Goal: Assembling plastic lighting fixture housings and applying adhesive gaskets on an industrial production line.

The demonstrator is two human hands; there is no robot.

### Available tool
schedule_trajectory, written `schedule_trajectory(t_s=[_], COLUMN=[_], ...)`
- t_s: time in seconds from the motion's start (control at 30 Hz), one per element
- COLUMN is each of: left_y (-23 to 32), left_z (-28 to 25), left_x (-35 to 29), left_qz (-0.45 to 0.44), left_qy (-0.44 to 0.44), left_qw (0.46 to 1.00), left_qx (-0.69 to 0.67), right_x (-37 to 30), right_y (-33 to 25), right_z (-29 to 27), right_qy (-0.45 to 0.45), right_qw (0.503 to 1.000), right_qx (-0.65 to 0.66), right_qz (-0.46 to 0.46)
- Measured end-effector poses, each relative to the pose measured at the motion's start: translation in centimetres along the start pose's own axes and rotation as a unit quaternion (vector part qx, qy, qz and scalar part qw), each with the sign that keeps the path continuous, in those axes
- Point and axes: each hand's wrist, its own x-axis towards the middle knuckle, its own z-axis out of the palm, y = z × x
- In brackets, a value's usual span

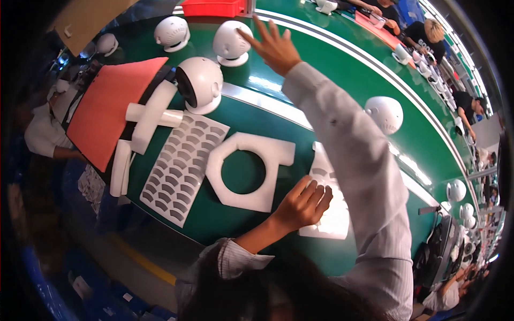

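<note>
My right hand (276, 47) reaches far across the table, fingers spread. Its fingertips are at the upper right of a round white device housing (231, 45) on a round base; whether they touch it I cannot tell. My left hand (304, 204) is closed, its fingers curled over a white sheet (326, 224) with a few grey pieces; anything inside the fingers is hidden. Left of that hand lies a white foam piece (219, 184) with a round hole. Beside it is a sheet of grey curved stickers (184, 166). Behind them stands a white housing with a black front (203, 83).
White foam strips (155, 117) lie by an orange-red mat (115, 107) on the left. More white housings (171, 33) stand on the green belt, one at the right (384, 114). A red bin (212, 7) sits at the back. Other people work along the line.
</note>
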Motion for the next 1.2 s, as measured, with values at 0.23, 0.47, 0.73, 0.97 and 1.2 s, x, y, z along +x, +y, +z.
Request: schedule_trajectory(t_s=[0.23,0.47,0.73,0.97,1.2], left_y=[0.1,-0.1,-2.1,2.2,6.4], left_z=[0.0,0.4,-2.9,-7.9,-8.7], left_x=[-0.8,-1.6,1.7,2.1,0.5], left_qz=[0.02,-0.022,-0.233,-0.345,-0.306], left_qy=[0.022,0.04,0.245,-0.098,-0.03], left_qw=[0.999,0.988,0.906,0.765,0.798], left_qx=[-0.018,-0.145,-0.253,-0.535,-0.518], right_x=[4.8,1.3,-17.9,-29.1,-29.5], right_y=[-4.7,-0.8,10.1,5.4,5.9], right_z=[5.5,0.7,-10.8,-22.7,-25.3], right_qy=[-0.05,-0.062,-0.216,-0.354,-0.369], right_qw=[0.997,0.949,0.552,0.422,0.422], right_qx=[-0.062,0.277,0.74,0.814,0.794], right_qz=[0.001,0.133,0.317,0.183,0.236])
